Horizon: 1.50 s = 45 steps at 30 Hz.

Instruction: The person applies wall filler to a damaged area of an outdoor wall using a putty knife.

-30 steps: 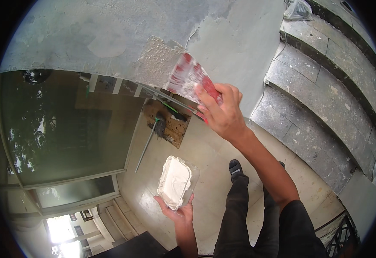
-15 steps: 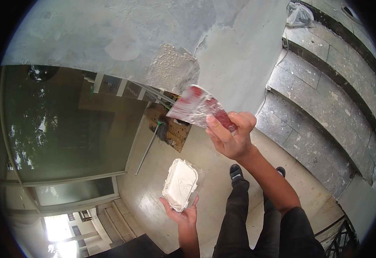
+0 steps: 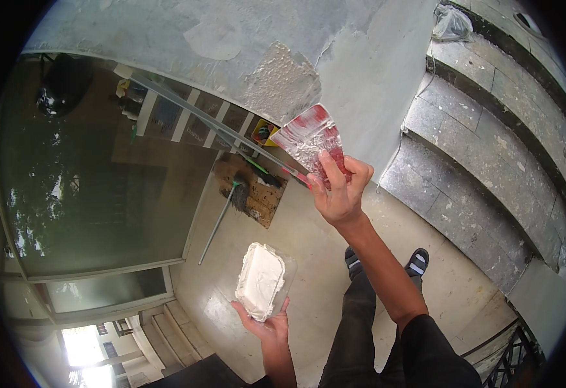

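Note:
My right hand (image 3: 342, 194) grips a red putty knife (image 3: 312, 132), its wide blade smeared with white putty and pointing up and left. The blade shows close below a rough, freshly coated putty patch (image 3: 283, 81) on the grey wall (image 3: 367, 77); whether it touches the wall I cannot tell. Lower down, my left hand (image 3: 266, 328) holds a clear plastic tub (image 3: 261, 281) from below, fingers around its near end. White putty fills the tub and is caked along its rim.
Grey paint-spotted stairs (image 3: 464, 168) curve up on the right, with a plastic bag (image 3: 452, 24) near the top. To the left is a glass panel (image 3: 101, 187). A broom (image 3: 218, 223) and a brown mat (image 3: 266, 204) lie on the tiled floor (image 3: 321, 258). A metal railing (image 3: 512, 355) stands lower right.
My right hand and the putty knife have shifted slightly up, and the blade has turned more upright. The tub in my left hand has moved a little left. The view has tilted slightly.

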Tool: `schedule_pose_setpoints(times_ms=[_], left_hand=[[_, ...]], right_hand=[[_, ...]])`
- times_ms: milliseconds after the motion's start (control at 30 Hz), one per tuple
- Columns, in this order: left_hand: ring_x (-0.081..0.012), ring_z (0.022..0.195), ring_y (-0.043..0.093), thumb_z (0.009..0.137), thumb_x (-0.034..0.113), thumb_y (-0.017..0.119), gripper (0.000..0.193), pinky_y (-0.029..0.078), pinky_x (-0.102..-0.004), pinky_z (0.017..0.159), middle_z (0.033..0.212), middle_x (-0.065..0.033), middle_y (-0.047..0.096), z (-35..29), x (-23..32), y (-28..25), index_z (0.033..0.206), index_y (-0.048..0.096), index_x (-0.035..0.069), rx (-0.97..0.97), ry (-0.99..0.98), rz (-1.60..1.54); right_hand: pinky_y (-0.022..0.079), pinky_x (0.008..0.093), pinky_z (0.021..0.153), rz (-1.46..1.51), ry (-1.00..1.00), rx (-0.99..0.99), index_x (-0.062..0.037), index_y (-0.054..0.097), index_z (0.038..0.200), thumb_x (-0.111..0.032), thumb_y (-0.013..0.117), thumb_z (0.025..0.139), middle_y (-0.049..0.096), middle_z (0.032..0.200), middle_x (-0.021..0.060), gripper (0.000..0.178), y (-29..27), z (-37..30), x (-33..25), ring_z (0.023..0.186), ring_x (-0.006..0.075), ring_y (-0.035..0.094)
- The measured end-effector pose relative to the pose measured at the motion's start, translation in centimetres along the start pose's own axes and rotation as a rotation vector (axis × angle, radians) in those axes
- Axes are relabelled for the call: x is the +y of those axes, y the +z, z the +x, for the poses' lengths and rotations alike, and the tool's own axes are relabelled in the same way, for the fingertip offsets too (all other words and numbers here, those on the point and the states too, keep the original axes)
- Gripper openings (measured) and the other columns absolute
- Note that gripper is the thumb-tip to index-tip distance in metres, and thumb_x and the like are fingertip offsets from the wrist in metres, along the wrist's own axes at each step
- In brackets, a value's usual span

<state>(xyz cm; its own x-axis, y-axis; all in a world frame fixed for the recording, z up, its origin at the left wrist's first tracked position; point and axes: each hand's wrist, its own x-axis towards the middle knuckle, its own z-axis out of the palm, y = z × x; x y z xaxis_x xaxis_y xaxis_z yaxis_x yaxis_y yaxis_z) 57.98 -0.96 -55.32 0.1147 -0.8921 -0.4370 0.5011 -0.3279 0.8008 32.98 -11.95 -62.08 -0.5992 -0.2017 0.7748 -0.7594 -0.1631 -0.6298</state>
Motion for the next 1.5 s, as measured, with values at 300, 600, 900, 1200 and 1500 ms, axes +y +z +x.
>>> schedule_pose_setpoints(times_ms=[300, 600, 900, 1200, 1500], left_hand=[[-0.0299, 0.116, 0.057, 0.087, 0.070, 0.044, 0.078, 0.058, -0.0519, 0.072, 0.138, -0.0073, 0.050, 2.4, 2.9, -0.8, 0.143, 0.037, 0.016, -0.025, 0.023, 0.092], [-0.0318, 0.104, 0.064, 0.092, 0.060, 0.047, 0.069, 0.063, -0.0493, 0.066, 0.130, -0.0113, 0.055, 3.7, 4.1, 1.0, 0.139, 0.041, 0.010, -0.101, 0.037, 0.002], [-0.0286, 0.102, 0.064, 0.089, 0.063, 0.049, 0.071, 0.062, -0.0475, 0.066, 0.131, -0.0074, 0.055, 2.8, 2.7, 2.5, 0.139, 0.041, 0.013, 0.136, 0.048, 0.098], [-0.0283, 0.101, 0.065, 0.089, 0.062, 0.050, 0.069, 0.062, -0.0476, 0.065, 0.128, -0.0070, 0.057, 1.6, 1.9, 2.7, 0.138, 0.043, 0.014, 0.155, 0.054, 0.072], [-0.0269, 0.125, 0.048, 0.086, 0.072, 0.044, 0.079, 0.048, -0.0554, 0.086, 0.145, -0.0009, 0.042, 0.8, 0.8, 1.7, 0.145, 0.033, 0.021, 0.039, -0.012, 0.234]], right_hand=[[0.035, 0.0314, 0.079, 0.003, 0.018, 0.150, -0.0048, 0.063, 0.120, -0.015, 0.073, 0.082, 0.048, 0.104, 0.0091, 0.041, 2.1, 3.0, -2.8, 0.092, 0.0230, 0.042], [0.046, 0.0306, 0.071, 0.325, 0.269, 0.073, 0.0023, 0.057, 0.123, -0.025, 0.072, 0.084, 0.054, 0.100, 0.0130, 0.050, -1.5, 6.3, -3.7, 0.087, 0.0233, 0.049], [0.044, 0.0320, 0.071, 0.109, -0.024, -0.183, -0.0053, 0.066, 0.117, -0.022, 0.078, 0.075, 0.056, 0.093, 0.0100, 0.047, -2.2, 8.2, 1.1, 0.079, 0.0240, 0.050], [0.044, 0.0325, 0.069, 0.082, -0.079, -0.187, -0.0057, 0.067, 0.116, -0.031, 0.076, 0.074, 0.056, 0.093, 0.0087, 0.050, -6.2, 8.2, 1.8, 0.076, 0.0229, 0.049], [0.045, 0.0326, 0.071, 0.153, -0.154, -0.203, -0.0060, 0.065, 0.120, -0.032, 0.075, 0.075, 0.056, 0.093, 0.0075, 0.053, -1.0, 5.4, 4.4, 0.076, 0.0223, 0.050]])
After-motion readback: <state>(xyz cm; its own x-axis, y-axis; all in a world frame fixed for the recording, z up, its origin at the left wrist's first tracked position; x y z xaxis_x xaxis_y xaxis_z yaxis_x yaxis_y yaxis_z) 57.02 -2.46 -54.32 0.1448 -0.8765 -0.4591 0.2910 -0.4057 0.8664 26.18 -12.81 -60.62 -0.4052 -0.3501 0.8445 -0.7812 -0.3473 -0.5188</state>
